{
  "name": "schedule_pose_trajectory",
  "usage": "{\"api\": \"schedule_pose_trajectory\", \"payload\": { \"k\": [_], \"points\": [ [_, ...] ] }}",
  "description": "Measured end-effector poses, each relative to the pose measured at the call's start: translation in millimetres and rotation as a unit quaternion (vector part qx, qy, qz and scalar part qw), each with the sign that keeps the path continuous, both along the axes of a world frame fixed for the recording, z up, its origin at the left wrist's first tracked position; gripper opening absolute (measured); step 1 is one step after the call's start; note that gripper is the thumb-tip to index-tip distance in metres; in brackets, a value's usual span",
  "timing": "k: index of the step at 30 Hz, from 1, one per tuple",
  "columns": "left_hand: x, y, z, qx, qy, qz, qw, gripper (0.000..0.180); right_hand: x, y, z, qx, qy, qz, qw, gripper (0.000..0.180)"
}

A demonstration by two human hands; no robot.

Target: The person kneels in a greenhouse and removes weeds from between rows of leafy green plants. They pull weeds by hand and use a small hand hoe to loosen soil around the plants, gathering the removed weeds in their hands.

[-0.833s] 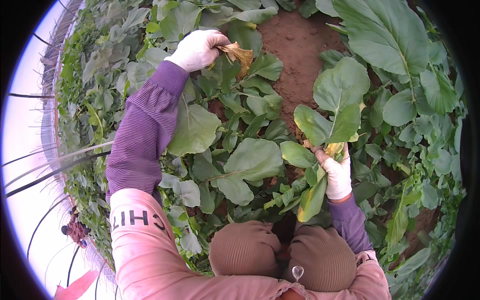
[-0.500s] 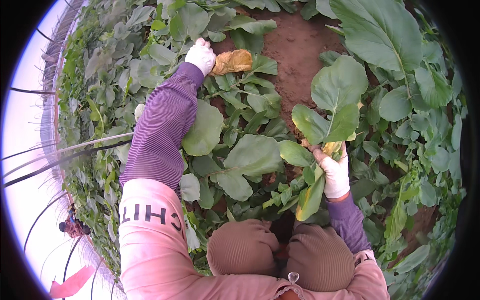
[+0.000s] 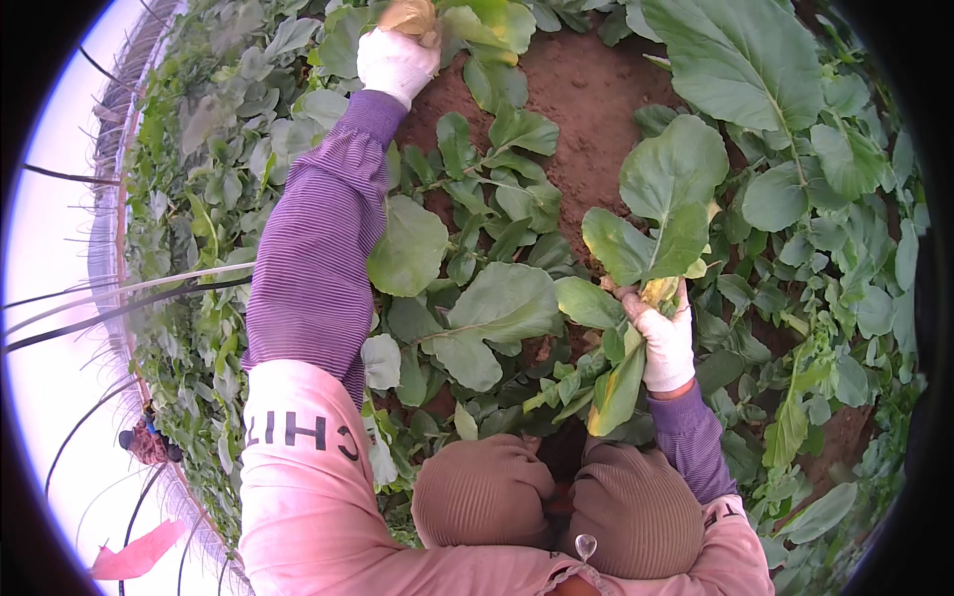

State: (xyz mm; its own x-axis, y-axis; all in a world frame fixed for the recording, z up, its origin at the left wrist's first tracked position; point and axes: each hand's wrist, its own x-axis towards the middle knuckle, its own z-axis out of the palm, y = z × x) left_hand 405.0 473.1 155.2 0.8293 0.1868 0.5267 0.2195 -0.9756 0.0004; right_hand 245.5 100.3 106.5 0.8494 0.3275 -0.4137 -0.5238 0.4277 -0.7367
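Observation:
My left hand [image 3: 399, 66], in a white glove, is stretched far out at the top. Its fingers are closed round a dry, tan-brown leaf [image 3: 409, 17]. A yellowing green leaf [image 3: 494, 26] lies just right of it, and whether the hand touches that leaf I cannot tell. Close in on the right, my gloved right hand [image 3: 668, 346] is closed round a bunch of leaves. The bunch shows a crumpled yellow leaf [image 3: 658, 291] at the fingers, a yellow-edged leaf [image 3: 618, 389] hanging below and broad green leaves [image 3: 676, 169] standing above.
Leafy green plants [image 3: 497, 318] grow between my arms, and denser ones [image 3: 835, 298] spread along the right. Bare reddish soil [image 3: 581, 109] runs down the middle. At the left, plastic sheeting with dark poles [image 3: 75, 180] edges the bed. My bent knees [image 3: 636, 512] are close below.
My left hand has moved up and away with the dry leaf, which now points upward instead of right. Leaves beside it have shifted. My right hand has stayed in place.

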Motion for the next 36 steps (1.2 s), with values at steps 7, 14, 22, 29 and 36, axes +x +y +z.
{"api": "schedule_pose_trajectory", "payload": {
  "k": [7, 14, 22, 29, 36],
  "points": [
    [-37.7, -33.0, 14.3, 0.113, 0.088, -0.215, 0.966, 0.033, -0.8, 2.7, -2.8, -0.029, -0.007, -0.05, 0.998, 0.043],
    [-87.0, -157.4, 4.6, -0.259, 0.244, -0.197, 0.914, 0.036, -1.2, 4.5, 6.3, -0.054, -0.022, -0.101, 0.993, 0.056],
    [-179.0, -229.0, 32.1, -0.256, 0.355, -0.303, 0.847, 0.034, -7.7, 6.5, 25.1, -0.048, -0.133, -0.077, 0.987, 0.068],
    [-275.8, -208.3, 105.8, -0.616, 0.484, -0.176, 0.596, 0.051, -12.4, 11.4, 87.0, -0.04, -0.204, -0.157, 0.965, 0.027],
    [-297.8, -218.6, 131.4, -0.952, 0.043, -0.185, 0.238, 0.061, -90.8, 27.2, 133.6, -0.327, -0.583, -0.18, 0.722, 0.009]
  ]
}}
